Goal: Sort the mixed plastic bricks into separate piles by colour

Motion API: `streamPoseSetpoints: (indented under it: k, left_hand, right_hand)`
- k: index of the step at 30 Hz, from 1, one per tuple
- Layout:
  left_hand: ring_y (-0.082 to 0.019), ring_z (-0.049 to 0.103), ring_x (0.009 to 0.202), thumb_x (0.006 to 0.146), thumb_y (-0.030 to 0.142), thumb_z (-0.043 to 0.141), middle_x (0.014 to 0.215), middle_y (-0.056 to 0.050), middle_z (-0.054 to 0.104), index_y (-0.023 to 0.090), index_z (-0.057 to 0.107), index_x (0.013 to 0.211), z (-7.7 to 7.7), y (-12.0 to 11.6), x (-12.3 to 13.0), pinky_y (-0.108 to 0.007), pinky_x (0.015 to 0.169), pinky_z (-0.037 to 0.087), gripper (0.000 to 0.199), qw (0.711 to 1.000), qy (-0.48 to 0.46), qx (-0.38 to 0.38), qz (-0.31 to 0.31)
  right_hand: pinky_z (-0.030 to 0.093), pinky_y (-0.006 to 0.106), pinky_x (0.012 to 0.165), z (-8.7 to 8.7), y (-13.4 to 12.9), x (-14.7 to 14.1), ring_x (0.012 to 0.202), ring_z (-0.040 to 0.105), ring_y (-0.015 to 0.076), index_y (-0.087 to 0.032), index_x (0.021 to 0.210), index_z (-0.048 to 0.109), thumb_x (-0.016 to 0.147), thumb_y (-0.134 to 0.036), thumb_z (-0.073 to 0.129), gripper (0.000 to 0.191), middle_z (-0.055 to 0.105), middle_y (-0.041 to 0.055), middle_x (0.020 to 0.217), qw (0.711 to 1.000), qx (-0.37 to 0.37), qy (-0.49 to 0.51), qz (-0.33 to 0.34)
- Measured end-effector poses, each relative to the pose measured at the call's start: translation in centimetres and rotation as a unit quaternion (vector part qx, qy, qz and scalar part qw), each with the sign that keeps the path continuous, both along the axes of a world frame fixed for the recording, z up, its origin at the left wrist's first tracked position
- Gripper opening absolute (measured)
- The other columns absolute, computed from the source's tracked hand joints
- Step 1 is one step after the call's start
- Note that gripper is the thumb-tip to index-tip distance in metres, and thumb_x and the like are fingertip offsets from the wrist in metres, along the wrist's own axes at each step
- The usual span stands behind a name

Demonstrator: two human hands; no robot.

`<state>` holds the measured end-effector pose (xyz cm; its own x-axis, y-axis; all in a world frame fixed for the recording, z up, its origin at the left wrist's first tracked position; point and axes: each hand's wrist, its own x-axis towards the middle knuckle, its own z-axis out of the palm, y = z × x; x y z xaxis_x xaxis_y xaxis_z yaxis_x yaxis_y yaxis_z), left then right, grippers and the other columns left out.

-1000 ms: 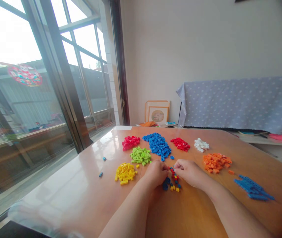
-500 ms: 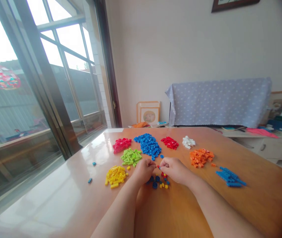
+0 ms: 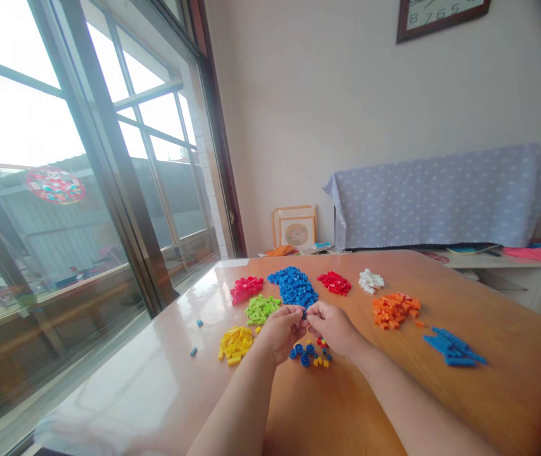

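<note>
My left hand (image 3: 284, 330) and my right hand (image 3: 333, 325) meet fingertip to fingertip over the middle of the table. A small dark blue building piece (image 3: 305, 313) shows between their pinched fingers; its shape is mostly hidden. Just below the hands lie several round blue pieces (image 3: 305, 360), with small yellow bricks (image 3: 321, 362) and a few red bricks (image 3: 322, 342) beside them. Beyond the fingers spreads a large heap of blue pieces (image 3: 294, 285). Lime green bricks (image 3: 261, 309) are piled past my left hand.
Yellow bricks (image 3: 235, 342) and pink-red bricks (image 3: 246, 288) are heaped at left, two loose blue pieces farther out. Red bricks (image 3: 334, 282), white bricks (image 3: 370, 280), orange bricks (image 3: 395, 310) and long blue pieces (image 3: 453, 347) lie rightward on the wooden table (image 3: 441, 405).
My view has tilted up and turned left. My hands have come closer together, and the dark blue piece now shows between the fingertips. The round blue pieces below are less covered.
</note>
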<state>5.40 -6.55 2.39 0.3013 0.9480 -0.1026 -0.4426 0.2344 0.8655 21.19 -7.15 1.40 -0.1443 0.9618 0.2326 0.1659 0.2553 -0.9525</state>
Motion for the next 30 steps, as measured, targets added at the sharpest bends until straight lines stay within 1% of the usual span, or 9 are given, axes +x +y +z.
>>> streamPoseSetpoints:
  k: [4, 8, 11, 13, 18, 20, 23, 26, 30]
  left_hand:
    - [-0.01, 0.061, 0.063, 0.074, 0.013, 0.071, 0.072, -0.003, 0.062, 0.013, 0.061, 0.086, 0.4, -0.7, 0.3, -0.02, 0.063, 0.048, 0.016, 1.0, 0.018, -0.009, 0.024]
    - [-0.009, 0.058, 0.057, 0.072, 0.014, 0.073, 0.067, -0.002, 0.061, 0.012, 0.06, 0.08, 0.4, -1.8, 0.2, -0.02, 0.059, 0.047, 0.015, 0.998, 0.02, -0.027, 0.058]
    - [-0.008, 0.057, 0.055, 0.072, 0.014, 0.073, 0.064, -0.002, 0.061, 0.011, 0.061, 0.079, 0.0, -2.7, -0.2, -0.019, 0.056, 0.046, 0.014, 0.997, 0.014, -0.043, 0.068]
    - [-0.009, 0.057, 0.054, 0.072, 0.013, 0.072, 0.064, -0.002, 0.061, 0.011, 0.061, 0.081, -0.4, -3.2, -0.5, -0.019, 0.055, 0.045, 0.014, 0.996, 0.009, -0.054, 0.073]
    - [-0.008, 0.059, 0.055, 0.075, 0.012, 0.068, 0.066, -0.001, 0.062, 0.012, 0.061, 0.086, -1.2, -4.5, -1.6, -0.018, 0.057, 0.045, 0.013, 0.994, -0.027, -0.08, 0.074]
    - [-0.008, 0.06, 0.057, 0.076, 0.013, 0.068, 0.067, -0.001, 0.063, 0.012, 0.06, 0.087, -1.4, -5.0, -2.2, -0.018, 0.059, 0.047, 0.013, 0.994, -0.041, -0.082, 0.065]
    - [-0.009, 0.062, 0.059, 0.075, 0.012, 0.069, 0.068, -0.001, 0.063, 0.013, 0.06, 0.088, -1.5, -5.9, -3.1, -0.019, 0.061, 0.048, 0.016, 0.992, -0.043, -0.091, 0.073]
    - [-0.009, 0.061, 0.057, 0.073, 0.013, 0.071, 0.064, 0.0, 0.061, 0.013, 0.059, 0.084, -1.6, -7.0, -4.0, -0.019, 0.059, 0.047, 0.016, 0.991, -0.028, -0.095, 0.089]
    - [-0.009, 0.058, 0.054, 0.07, 0.018, 0.073, 0.061, -0.001, 0.058, 0.013, 0.06, 0.08, -1.9, -8.4, -5.0, -0.019, 0.056, 0.045, 0.018, 0.991, -0.013, -0.074, 0.11]
  right_hand:
    - [0.045, 0.021, 0.053, -0.4, 0.0, -0.1, 0.055, 0.054, 0.0106, -0.018, 0.082, 0.059, 0.08, -0.034, 0.054, 0.017, 0.062, -0.0014, 0.066, 0.999, 0.007, -0.038, -0.021]
    - [0.046, 0.021, 0.055, -0.6, -0.2, -0.6, 0.058, 0.057, 0.0114, -0.018, 0.081, 0.059, 0.08, -0.037, 0.056, 0.02, 0.063, -0.0011, 0.067, 0.999, 0.014, -0.042, -0.004]
    - [0.046, 0.022, 0.053, -1.0, -0.3, -1.0, 0.057, 0.057, 0.0116, -0.018, 0.081, 0.059, 0.079, -0.038, 0.057, 0.021, 0.063, -0.0013, 0.066, 0.999, 0.002, -0.047, 0.017]
    - [0.045, 0.021, 0.052, -1.3, -0.4, -1.3, 0.055, 0.056, 0.0113, -0.018, 0.081, 0.06, 0.079, -0.038, 0.057, 0.02, 0.063, -0.0013, 0.066, 0.998, 0.007, -0.063, 0.029]
    - [0.04, 0.02, 0.05, -1.8, -0.7, -1.7, 0.056, 0.053, 0.0109, -0.018, 0.077, 0.061, 0.081, -0.036, 0.056, 0.019, 0.06, -0.002, 0.063, 0.988, 0.063, -0.135, 0.031]
    - [0.04, 0.021, 0.052, -1.7, -0.9, -1.8, 0.057, 0.054, 0.0112, -0.018, 0.077, 0.061, 0.081, -0.035, 0.056, 0.019, 0.061, -0.0017, 0.064, 0.985, 0.078, -0.147, 0.043]
    - [0.04, 0.021, 0.053, -1.5, -1.7, -2.2, 0.059, 0.054, 0.0115, -0.017, 0.078, 0.063, 0.082, -0.036, 0.056, 0.02, 0.064, -0.0007, 0.067, 0.981, 0.075, -0.162, 0.078]
    - [0.038, 0.021, 0.053, -1.2, -2.6, -2.7, 0.059, 0.053, 0.0116, -0.017, 0.08, 0.065, 0.083, -0.038, 0.056, 0.023, 0.065, -0.0003, 0.068, 0.976, 0.064, -0.182, 0.105]
    - [0.038, 0.022, 0.057, -0.9, -3.7, -3.2, 0.065, 0.054, 0.0133, -0.017, 0.083, 0.068, 0.082, -0.044, 0.058, 0.029, 0.066, 0.0009, 0.072, 0.967, 0.068, -0.203, 0.136]
